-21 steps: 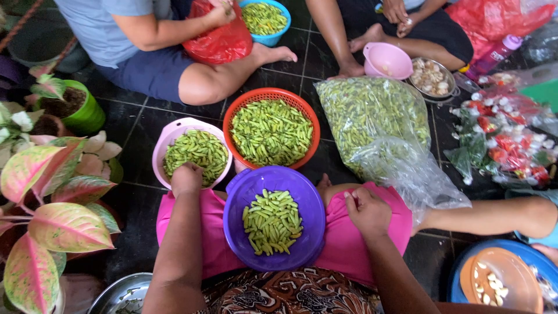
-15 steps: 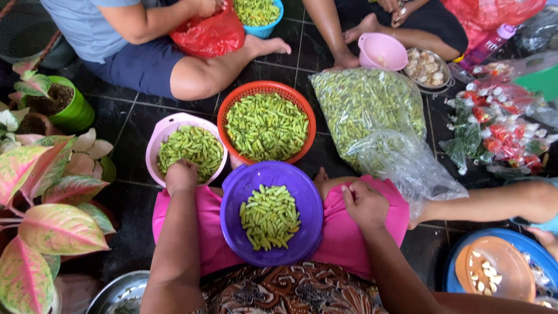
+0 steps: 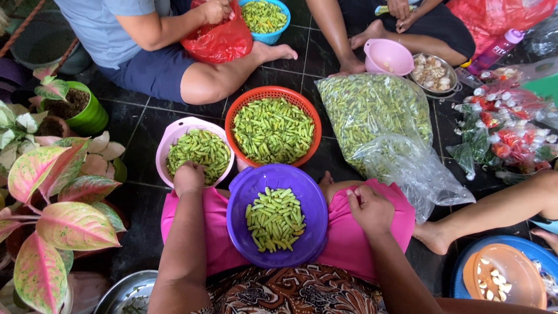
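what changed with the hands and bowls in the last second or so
Almost nothing. The left hand stays at the near rim of the pink bowl of green chillies, and the right hand stays closed on the lap beside the purple bowl. The orange basket and clear bag have not moved.

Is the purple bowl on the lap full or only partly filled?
Partly filled. The purple bowl holds a single heap of green chillies in its middle, with bare purple wall showing all around them.
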